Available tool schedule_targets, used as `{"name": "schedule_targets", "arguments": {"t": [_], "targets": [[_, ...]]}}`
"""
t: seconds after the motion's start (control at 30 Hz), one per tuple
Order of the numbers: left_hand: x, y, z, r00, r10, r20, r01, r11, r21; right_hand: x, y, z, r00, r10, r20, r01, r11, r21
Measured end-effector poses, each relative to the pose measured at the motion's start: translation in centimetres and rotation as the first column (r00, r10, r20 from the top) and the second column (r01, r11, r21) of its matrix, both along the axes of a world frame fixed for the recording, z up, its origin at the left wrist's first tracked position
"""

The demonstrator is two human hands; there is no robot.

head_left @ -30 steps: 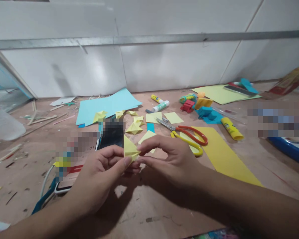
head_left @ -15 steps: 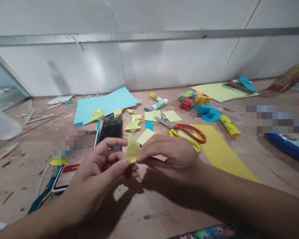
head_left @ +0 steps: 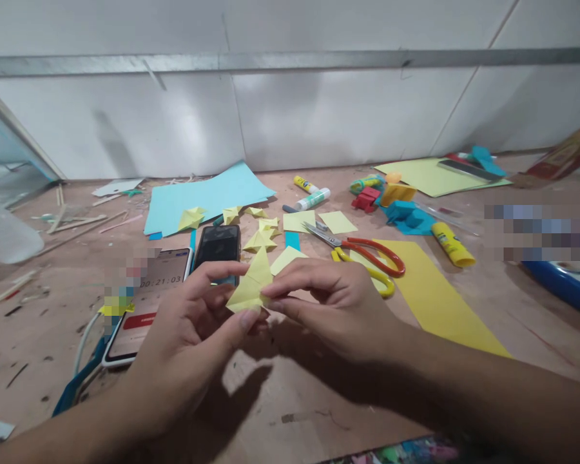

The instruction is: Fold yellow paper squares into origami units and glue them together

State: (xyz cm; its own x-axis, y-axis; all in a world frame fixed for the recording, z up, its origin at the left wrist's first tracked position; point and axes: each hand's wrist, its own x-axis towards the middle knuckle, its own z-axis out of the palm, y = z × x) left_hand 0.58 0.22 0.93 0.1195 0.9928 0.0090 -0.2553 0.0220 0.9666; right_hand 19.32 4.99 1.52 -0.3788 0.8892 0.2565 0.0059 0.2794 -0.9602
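Observation:
A small folded yellow paper piece (head_left: 252,287), pointed at the top, is held above the brown table between both my hands. My left hand (head_left: 193,341) pinches its lower left corner with thumb and forefinger. My right hand (head_left: 336,309) pinches its right edge with closed fingertips. Just behind the paper lie a dark phone (head_left: 217,246) and a second phone with a lit screen (head_left: 147,303).
Several folded yellow pieces (head_left: 260,240) and flat yellow squares (head_left: 337,222) lie beyond the phones. Red and yellow scissors (head_left: 362,254) rest on a long yellow sheet (head_left: 439,303). A light blue sheet (head_left: 207,196), glue sticks (head_left: 312,200) and paper scraps sit near the white wall.
The yellow piece has been turned and spread between my fingers, so it now shows a wider, taller pointed shape. Both hands stay in nearly the same place.

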Motion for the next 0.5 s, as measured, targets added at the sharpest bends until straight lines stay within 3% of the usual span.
{"name": "schedule_targets", "arguments": {"t": [0.13,0.3,0.5], "targets": [[-0.08,0.07,-0.07,1.0,-0.024,-0.001,0.024,1.0,0.005,-0.16,0.01,-0.11,0.999,0.028,-0.047,-0.029,0.999,-0.021],[-0.25,0.04,-0.32,0.995,-0.081,0.056,0.082,0.996,-0.016,-0.16,0.41,-0.19,0.996,0.061,-0.062,-0.07,0.986,-0.153],[0.1,-0.26,-0.13,0.996,-0.065,0.069,0.063,0.997,0.033,-0.08,0.59,0.17,0.996,-0.027,-0.089,0.014,0.99,-0.142]]}}
